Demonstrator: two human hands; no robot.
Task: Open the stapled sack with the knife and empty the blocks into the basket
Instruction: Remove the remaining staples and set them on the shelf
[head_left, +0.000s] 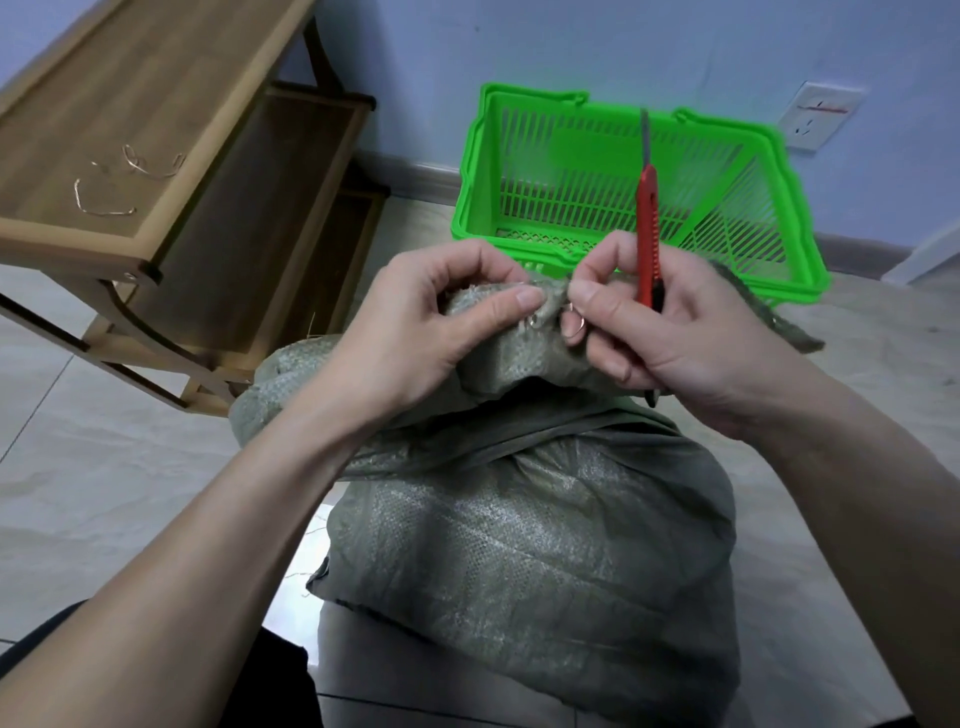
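Pinching the folded mouth of the sack (519, 519), the left hand (415, 322) keeps its fingers (527, 297) narrow, thumb pressed on the woven cloth beside a metal staple (535, 323) that is seated in the fold; the right hand (670, 332) works just beside it, its thumb and forefinger closed on a second staple ring (576, 325) at the same fold, while the remaining fingers clamp the red knife (648, 228) against the palm, blade extended and pointing up and away from the cloth; the knife is therefore carried, not cutting, at this moment. The sack stands on the tiled floor between the person's knees, bulging and full, its upper part rolled over and closed; no blocks are visible, so the contents cannot be confirmed. The green basket (467, 208) sits on the floor just beyond the sack, against the wall, and appears to hold nothing. Several bent staples (104, 202) lie on the wooden worktop (156, 78) at the left, well apart from the sack, which suggests that part of the closure is already undone. Judged progress: early to middle; at least two fasteners remain in the fold; opening the mouth, lifting the sack and emptying it into the basket are all outstanding.
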